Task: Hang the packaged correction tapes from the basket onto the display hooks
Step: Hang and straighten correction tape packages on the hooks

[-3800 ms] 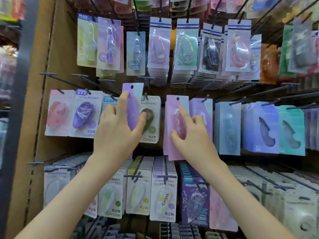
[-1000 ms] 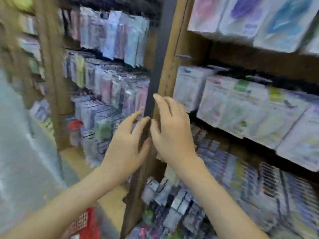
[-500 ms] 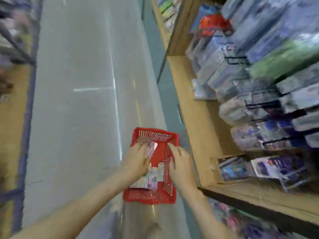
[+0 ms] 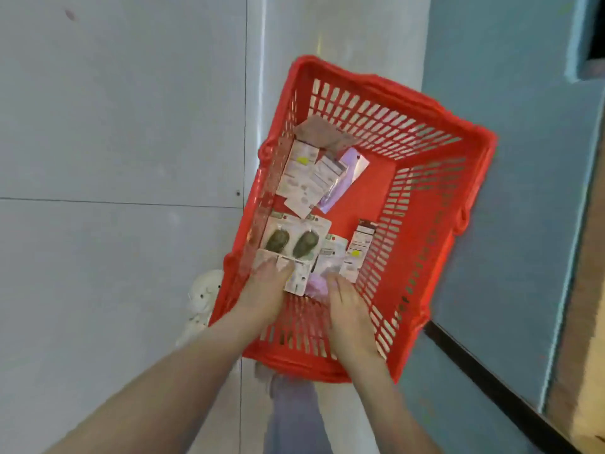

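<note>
- Left forearm and right forearm: shown bare down to the lower edge of the view.
- Left hand and right hand: shown bare. The fingers are softened by blur, and the nails cannot be made out.
- Trouser leg: one is seen at lower middle, in pale greyish-lavender cloth, loosely cut.
- White fluffy item: marked with two small dark dots and seen on the floor beside the left wrist. Whether it is worn as footwear cannot be told.

pale grey floor tiles with thin dark seams fill the left of the frame; a blue-grey strip runs down the right, beside a wooden shelf.
</note>
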Motion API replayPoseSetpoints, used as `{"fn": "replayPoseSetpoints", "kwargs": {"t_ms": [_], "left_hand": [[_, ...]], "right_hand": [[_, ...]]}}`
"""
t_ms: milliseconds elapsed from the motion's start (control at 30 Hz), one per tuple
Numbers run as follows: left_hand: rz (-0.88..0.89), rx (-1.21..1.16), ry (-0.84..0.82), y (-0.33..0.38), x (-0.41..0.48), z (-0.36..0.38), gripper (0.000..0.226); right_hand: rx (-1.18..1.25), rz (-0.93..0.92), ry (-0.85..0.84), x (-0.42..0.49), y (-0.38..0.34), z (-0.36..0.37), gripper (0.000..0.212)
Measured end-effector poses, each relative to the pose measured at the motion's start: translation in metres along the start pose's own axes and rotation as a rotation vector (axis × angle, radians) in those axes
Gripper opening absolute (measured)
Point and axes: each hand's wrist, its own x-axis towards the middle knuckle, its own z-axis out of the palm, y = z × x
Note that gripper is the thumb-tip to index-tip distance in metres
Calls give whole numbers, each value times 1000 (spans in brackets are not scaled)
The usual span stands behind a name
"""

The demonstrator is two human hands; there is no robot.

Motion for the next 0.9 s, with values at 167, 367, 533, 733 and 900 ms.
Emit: {"fn": "replayPoseSetpoints", "kwargs": {"t_ms": [167, 367, 533, 733, 900], "left_hand": [[84, 449, -92, 1, 63, 35, 85], [118, 182, 160, -5, 81, 45, 55], [-277, -1408, 133, 20, 76, 17, 35], [-199, -1758, -167, 50, 69, -20, 44], [-266, -457, 187, 37, 98, -4, 50]], "right_hand": [[-87, 117, 5, 66, 37, 39, 84], [17, 36, -39, 98, 40, 58, 72], [810, 328, -18, 89, 30, 29, 67], [959, 329, -49, 71, 23, -12, 58], [845, 488, 92, 90, 53, -1, 53]]}}
